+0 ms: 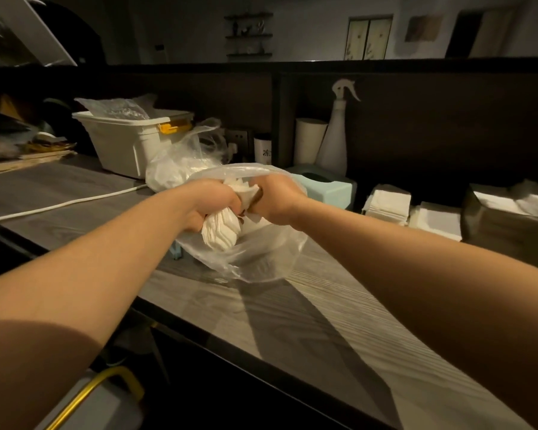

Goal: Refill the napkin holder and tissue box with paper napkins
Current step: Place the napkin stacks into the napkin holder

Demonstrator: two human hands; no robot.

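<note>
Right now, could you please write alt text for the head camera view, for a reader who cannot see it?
Both hands, left hand and right hand, grip a bundle of white paper napkins at the mouth of a clear plastic bag above a grey wooden counter. Behind stand a light blue tissue box, napkin stacks, a spray bottle and a white bin.

Bare forearms, no sleeves, two hands

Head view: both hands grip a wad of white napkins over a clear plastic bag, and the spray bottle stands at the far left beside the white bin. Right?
Not quite. In the head view the spray bottle stands right of centre against the dark back panel, behind the blue tissue box, not beside the white bin. The rest holds.
</note>
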